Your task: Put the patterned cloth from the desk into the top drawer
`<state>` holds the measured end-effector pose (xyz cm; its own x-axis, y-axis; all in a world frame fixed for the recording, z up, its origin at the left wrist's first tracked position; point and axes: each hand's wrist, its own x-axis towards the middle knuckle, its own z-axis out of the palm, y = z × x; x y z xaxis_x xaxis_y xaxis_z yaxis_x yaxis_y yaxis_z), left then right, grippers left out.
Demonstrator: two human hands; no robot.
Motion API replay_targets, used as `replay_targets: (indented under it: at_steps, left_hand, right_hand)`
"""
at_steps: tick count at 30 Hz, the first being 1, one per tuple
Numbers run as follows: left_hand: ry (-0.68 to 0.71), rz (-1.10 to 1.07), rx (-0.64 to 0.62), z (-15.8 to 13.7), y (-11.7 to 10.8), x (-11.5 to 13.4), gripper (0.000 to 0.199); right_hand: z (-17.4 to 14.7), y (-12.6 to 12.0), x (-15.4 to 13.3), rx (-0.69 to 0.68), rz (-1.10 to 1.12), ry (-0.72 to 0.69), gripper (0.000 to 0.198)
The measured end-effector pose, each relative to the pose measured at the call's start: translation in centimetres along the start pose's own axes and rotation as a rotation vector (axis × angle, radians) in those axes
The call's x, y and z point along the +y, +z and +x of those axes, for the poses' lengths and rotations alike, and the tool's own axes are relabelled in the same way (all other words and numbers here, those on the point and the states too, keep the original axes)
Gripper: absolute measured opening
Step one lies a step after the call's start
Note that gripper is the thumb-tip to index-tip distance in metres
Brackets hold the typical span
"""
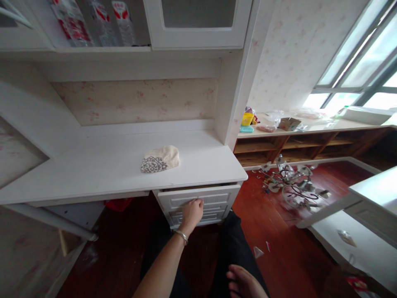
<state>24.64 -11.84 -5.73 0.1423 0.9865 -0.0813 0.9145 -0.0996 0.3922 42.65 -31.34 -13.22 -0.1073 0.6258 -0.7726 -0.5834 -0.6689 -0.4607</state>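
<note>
Right hand [245, 283] at 6 o'clock, bottom edge of view, resting on the dark trouser leg [231, 244]. Fingers loosely extended, holding nothing.

Left hand [192, 212] just above it, toward 12 from centre-bottom, arm reaching forward, metal bangle [181, 236] on the wrist. Fingers curled over the top edge of the top drawer [198, 198] front, gripping it. Drawer is slightly out from under the desk [93, 174] edge; a thin dark gap shows above its front. Lower drawer front sits directly below the hand, closed.

Red wood floor [279, 231] at 4 o'clock of the hand, small scraps of litter on it. White furniture panel [356, 244] at 3–4 o'clock, far right.

Desk top is white, spans 9 to 1 o'clock. Cloth [160, 158], cream with a grey patterned end, lies on it at 12 o'clock of the left hand, well apart from the drawer edge. Red object under the desk at 9 o'clock of the hand, partly hidden.

Chandelier [294, 186], metal with glass parts, lies on the floor at 2 o'clock.

Further at 1–2 o'clock: wooden shelf unit [310, 145] under the window [356, 62], with a yellow box [247, 119], a cardboard box [289, 123] and plastic bags on top.

At 11–12 o'clock, top: wall cabinet [198, 25], frosted door shut; open bay to its left holds red-and-white packets [93, 20].
</note>
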Motion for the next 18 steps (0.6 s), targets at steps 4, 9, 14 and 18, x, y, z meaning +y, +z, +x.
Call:
replay_targets:
  at_steps: [4,9,14,18]
  left_hand:
    - [0.061,-0.008,-0.025,-5.6,0.7,-0.1,0.036]
    - [0.068,-0.108,-0.099,-12.8,1.1,0.7,0.034]
    - [-0.008,-0.069,-0.229,-17.0,2.2,1.4,0.041]
    - [-0.043,-0.009,-0.318,-19.0,4.1,1.1,0.042]
  right_hand:
    - [0.6,-0.5,-3.1,0.090,0.012,-0.166,0.051]
    - [-0.2,-0.2,-8.4,0.403,-0.108,-0.609,0.067]
    - [-2.6,-0.3,-11.0,0.558,-0.572,-0.848,0.064]
    - [-4.3,-1.9,-9.7,0.509,-0.938,-0.845,0.050]
